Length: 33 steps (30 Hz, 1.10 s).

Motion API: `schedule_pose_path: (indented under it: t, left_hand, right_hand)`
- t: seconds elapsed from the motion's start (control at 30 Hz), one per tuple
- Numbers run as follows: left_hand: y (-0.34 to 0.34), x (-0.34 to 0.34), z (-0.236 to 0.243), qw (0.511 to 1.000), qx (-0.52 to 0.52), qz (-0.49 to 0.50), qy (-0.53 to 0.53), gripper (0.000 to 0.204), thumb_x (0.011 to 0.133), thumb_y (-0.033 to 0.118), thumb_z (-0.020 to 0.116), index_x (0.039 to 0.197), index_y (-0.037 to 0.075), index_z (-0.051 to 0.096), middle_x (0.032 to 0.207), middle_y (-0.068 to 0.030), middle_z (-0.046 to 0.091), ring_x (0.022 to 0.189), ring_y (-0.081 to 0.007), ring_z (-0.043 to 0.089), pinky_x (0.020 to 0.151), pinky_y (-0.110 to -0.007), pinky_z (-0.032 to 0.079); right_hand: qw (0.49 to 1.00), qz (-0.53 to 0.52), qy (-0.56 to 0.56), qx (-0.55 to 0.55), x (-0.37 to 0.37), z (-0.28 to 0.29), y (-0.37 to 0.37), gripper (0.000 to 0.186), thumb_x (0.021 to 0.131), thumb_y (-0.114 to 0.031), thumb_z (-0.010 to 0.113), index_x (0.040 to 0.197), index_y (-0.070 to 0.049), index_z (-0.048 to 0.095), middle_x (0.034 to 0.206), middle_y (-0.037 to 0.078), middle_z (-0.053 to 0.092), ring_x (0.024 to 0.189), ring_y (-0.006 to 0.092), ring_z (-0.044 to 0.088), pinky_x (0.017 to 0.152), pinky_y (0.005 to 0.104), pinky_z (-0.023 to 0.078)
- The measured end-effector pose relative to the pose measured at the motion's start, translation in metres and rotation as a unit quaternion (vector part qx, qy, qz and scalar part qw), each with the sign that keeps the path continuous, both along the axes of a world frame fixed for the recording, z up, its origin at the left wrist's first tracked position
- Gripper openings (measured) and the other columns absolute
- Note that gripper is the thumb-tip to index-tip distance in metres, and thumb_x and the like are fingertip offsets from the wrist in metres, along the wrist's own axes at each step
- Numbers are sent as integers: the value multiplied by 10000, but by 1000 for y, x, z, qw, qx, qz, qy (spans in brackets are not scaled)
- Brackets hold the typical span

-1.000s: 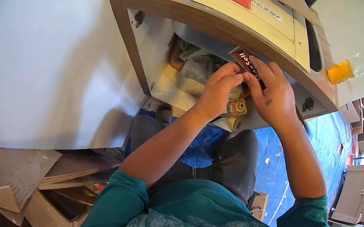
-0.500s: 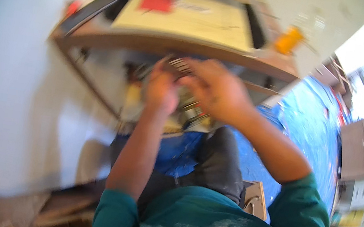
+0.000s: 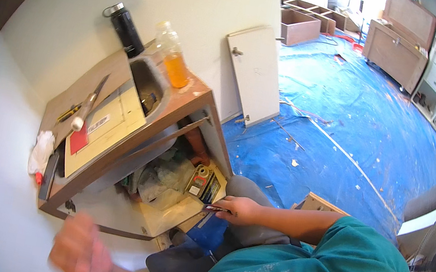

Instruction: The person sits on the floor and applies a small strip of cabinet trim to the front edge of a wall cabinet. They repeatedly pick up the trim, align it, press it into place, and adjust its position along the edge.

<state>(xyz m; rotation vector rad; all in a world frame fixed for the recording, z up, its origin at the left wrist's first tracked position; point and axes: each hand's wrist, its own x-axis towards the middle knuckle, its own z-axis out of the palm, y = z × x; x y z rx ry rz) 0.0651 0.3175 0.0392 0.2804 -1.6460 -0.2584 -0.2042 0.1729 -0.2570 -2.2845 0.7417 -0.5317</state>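
Observation:
My right hand (image 3: 239,210) is closed on a small flat dark piece with pale marks (image 3: 213,208), held low by my knee in front of the open cabinet; I cannot make out its kind. Off to the lower left, my left hand (image 3: 80,251) is raised near the white wall. Its fingers look curled but are smeared by motion, and nothing shows in them. Inside the cabinet (image 3: 141,235), a square tin (image 3: 203,184) with a yellow and dark label stands beside a crumpled clear plastic bag (image 3: 161,184).
On the counter, a pale board (image 3: 115,130) partly covers the sink (image 3: 146,81). Around it are a long-bladed tool (image 3: 87,105), a bottle of orange liquid (image 3: 175,65) and a black flask (image 3: 126,31). A white door panel (image 3: 254,73) leans on the wall. Blue sheeting (image 3: 337,144) covers the floor.
My hands have parted: the left swung down and left, while the right lowered toward my knee with the dark piece. My view has turned rightward, showing more floor.

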Motion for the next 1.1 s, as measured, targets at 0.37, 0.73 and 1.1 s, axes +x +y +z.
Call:
schedule_pose_path:
  t: [0.37,0.73,1.1]
  left_hand:
    - [88,18,57,941,-83,-285,-165,188,847,82,663,677,136,604,698,-40,674,565,-141,567,503,-341,433]
    - [57,-22,68,896,-16,-384,-223,156,779,35,730,670,108,645,727,-82,711,558,-184,610,507,-356,507]
    - [46,-41,78,897,3,-356,-261,143,781,37,740,685,104,657,740,-81,718,573,-200,631,519,-352,509]
  right_hand:
    - [992,-92,91,1,-68,-35,-7,424,1000,-450,573,1310,-167,630,1041,163,647,911,407,684,806,518,552]
    - [993,-72,89,0,-66,-39,-8,425,1004,-446,568,1327,-174,623,1032,166,638,916,396,681,794,512,550]
    - [994,-68,86,-4,-60,-43,-9,417,997,-441,580,1293,-153,636,1034,158,654,939,391,685,795,505,547]
